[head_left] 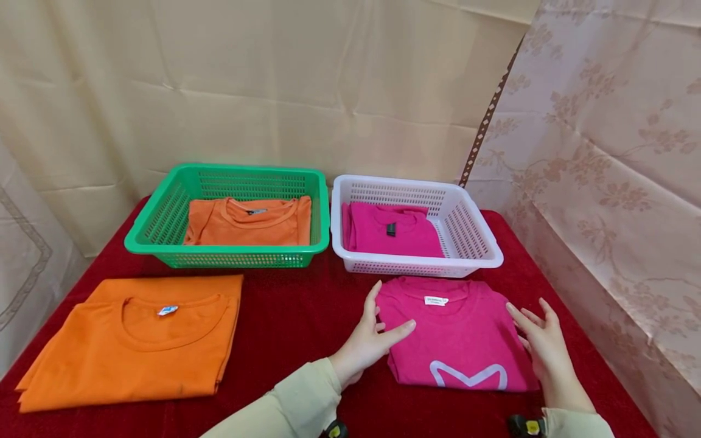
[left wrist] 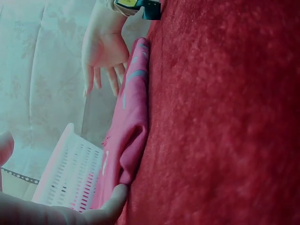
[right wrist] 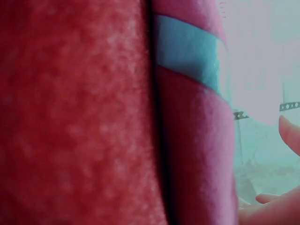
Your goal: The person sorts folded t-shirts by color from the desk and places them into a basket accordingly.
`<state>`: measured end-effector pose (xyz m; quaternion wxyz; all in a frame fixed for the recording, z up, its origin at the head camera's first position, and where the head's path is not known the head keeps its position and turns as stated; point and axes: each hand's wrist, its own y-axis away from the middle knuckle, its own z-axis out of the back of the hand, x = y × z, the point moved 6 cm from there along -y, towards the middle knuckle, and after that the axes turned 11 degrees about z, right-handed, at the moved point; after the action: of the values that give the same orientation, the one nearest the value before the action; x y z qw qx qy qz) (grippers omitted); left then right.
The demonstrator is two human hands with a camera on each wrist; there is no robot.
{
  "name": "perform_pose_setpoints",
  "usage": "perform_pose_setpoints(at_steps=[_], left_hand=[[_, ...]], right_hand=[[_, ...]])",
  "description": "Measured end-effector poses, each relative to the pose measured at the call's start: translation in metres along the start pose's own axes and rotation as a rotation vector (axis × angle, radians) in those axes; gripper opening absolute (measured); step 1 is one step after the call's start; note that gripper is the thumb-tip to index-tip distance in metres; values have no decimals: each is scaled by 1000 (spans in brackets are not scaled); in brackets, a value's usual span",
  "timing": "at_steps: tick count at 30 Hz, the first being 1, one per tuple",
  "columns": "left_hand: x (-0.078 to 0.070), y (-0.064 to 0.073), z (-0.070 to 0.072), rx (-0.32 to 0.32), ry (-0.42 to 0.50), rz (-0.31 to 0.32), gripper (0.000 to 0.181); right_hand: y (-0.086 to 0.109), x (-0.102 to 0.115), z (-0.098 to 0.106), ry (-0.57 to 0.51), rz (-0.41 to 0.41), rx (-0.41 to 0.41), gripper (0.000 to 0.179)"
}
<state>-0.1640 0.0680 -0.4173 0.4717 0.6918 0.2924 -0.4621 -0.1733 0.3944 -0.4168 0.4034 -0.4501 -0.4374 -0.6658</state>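
A folded magenta T-shirt (head_left: 460, 331) with a white neck label and a pale star-like print lies in front of the white basket. My left hand (head_left: 367, 340) is at its left side, thumb spread over the cloth and fingers relaxed; in the left wrist view a fingertip (left wrist: 119, 192) is right at the shirt's folded edge. At the right side is my right hand (head_left: 547, 350), its fingers spread and loosely bent beside the cloth. Close up in the right wrist view, the shirt's edge (right wrist: 197, 136) shows a pale print band.
Behind the shirt stands a white basket (head_left: 418, 264) holding a folded magenta shirt (head_left: 397, 234). Left of it, a green basket (head_left: 227, 249) contains an orange shirt (head_left: 252, 225). Another folded orange T-shirt (head_left: 159, 353) lies front left on the red cloth (head_left: 290, 322). Curtains (head_left: 274, 79) hang behind.
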Motion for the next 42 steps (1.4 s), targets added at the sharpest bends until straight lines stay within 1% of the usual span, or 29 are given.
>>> perform_pose_setpoints(at_steps=[3,7,9,12,16,18,21,23,27,29,31,34,36,38,42], left_hand=[[2,-1,-1,15,42,19,95],[3,-3,-1,25,77,34,93],[3,-4,-1,27,88,33,92],[4,-4,-1,24,103,34,90],[7,-3,-2,12,119,40,88],[8,-2,-2,7,123,49,87],[8,-2,-2,4,117,65,82],[9,-2,-2,11,102,76,78],[9,-6,-5,51,55,98,70],[7,-8,-6,67,7,99,67],[6,-10,-8,67,-65,85,64],[4,-13,-10,42,-187,57,60],[3,-15,-11,25,-235,41,57],[3,-17,-12,16,-249,39,53],[6,-21,-13,24,-220,59,50]], right_hand=[[-2,-7,3,-55,-20,41,104],[-5,-12,4,-94,-55,88,103],[-6,-13,3,-95,-84,114,101],[-6,-16,4,-97,-102,147,100],[-7,-20,6,-83,-83,165,96],[-7,-21,6,-72,-63,170,81],[-8,-21,5,-42,-36,180,47],[-8,-21,4,-17,-23,194,32],[-7,-21,2,42,-1,229,19],[-7,-22,1,62,5,241,14],[-6,-22,-1,81,7,256,12],[-5,-22,-4,99,9,280,14],[-5,-22,-6,107,6,296,15],[-6,-23,-7,113,-1,307,16],[-7,-26,-7,124,-16,338,19]])
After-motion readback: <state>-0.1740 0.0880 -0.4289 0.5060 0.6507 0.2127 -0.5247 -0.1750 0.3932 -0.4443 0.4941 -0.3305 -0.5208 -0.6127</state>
